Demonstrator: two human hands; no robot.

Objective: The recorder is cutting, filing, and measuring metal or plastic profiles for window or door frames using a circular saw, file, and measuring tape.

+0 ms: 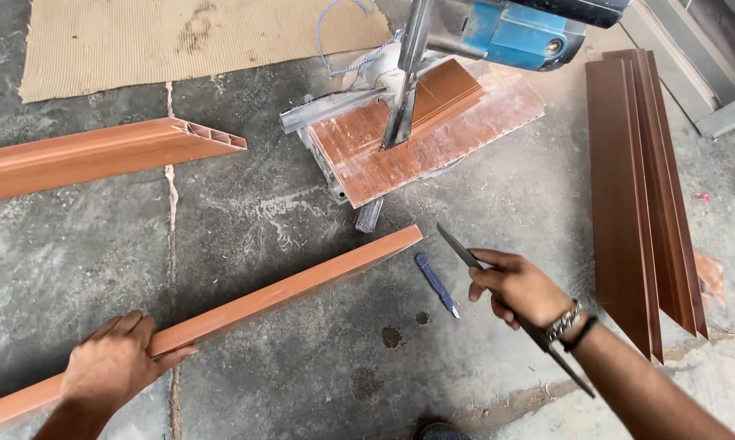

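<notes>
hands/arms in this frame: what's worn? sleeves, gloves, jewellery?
Both hands are bare, no gloves. The left hand shows no rings, and no sleeve or band on the short stretch of wrist in view. The right hand also shows no rings; its forearm is bare to the frame edge. On the right wrist sit a silver metal-link bracelet and, just behind it, a thin black band.

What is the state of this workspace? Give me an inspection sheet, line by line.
Surface: stained concrete floor.
Job's things: long brown board; dark flat blade.
Clutter: blue knife, second board, stacked brown strips, ribbed mat.
Grips: left hand pressing flat on the board; right hand closed round the blade.
Cables: blue-white cord by the saw.
Surroundings: grey bars at the right edge.
</notes>
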